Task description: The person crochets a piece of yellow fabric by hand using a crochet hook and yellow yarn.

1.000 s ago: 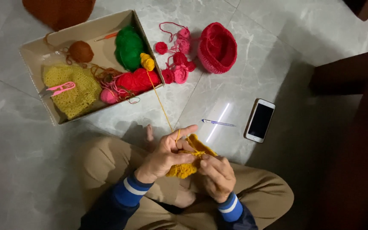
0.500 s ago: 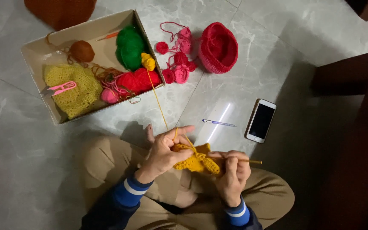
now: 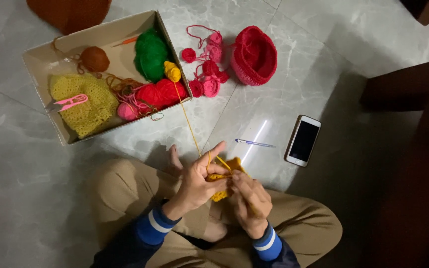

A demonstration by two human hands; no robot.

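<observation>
Our left hand [image 3: 197, 181] has its fingers pinched on the small yellow crochet piece [image 3: 223, 177], forefinger raised with the yellow yarn strand [image 3: 187, 116] looped over it. Our right hand [image 3: 249, 198] closes its fingers on the same piece from the other side, just above our crossed legs. The strand runs up the floor to a yellow yarn ball [image 3: 172, 71] at the near corner of the cardboard box [image 3: 65, 35]. A pen [image 3: 254, 143] and a phone [image 3: 303, 141] lie to the right on the floor.
</observation>
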